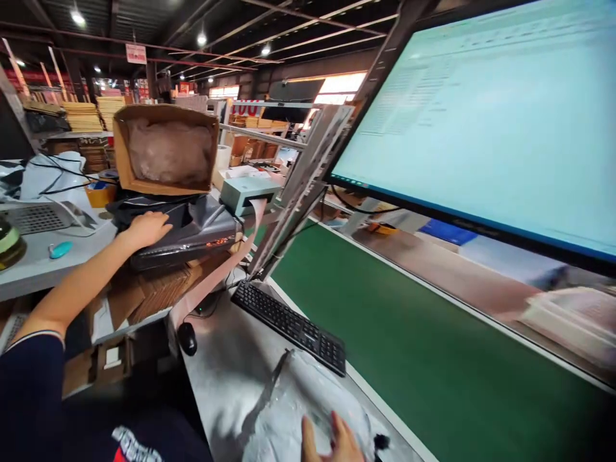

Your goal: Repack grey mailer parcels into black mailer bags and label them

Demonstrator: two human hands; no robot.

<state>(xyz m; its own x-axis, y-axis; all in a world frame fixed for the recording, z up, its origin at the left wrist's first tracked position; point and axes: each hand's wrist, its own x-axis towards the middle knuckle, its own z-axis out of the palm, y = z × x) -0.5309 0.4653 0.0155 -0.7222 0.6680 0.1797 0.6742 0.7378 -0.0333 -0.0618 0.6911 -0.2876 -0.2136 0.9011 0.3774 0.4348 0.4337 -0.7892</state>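
My left hand (150,229) reaches out at the left and lies on a stack of black plastic bags (192,232), its fingers stretched out over the top. Just above it, a cardboard box (166,154) stands on the bags, its open side toward me, with clear plastic wrapping inside. My right hand (334,443) is at the bottom edge of the view, fingers apart. It is over a white plastic-wrapped parcel (293,404) on the metal table (226,372); whether it touches the parcel is hard to tell.
A black keyboard (293,324) and a mouse (187,338) lie beyond the parcel. A label printer (248,194) feeds out a long paper strip (216,276). The green conveyor belt (385,333) runs along the right under a large monitor (481,122). Folded cardboard (158,289) fills the shelf below the bags.
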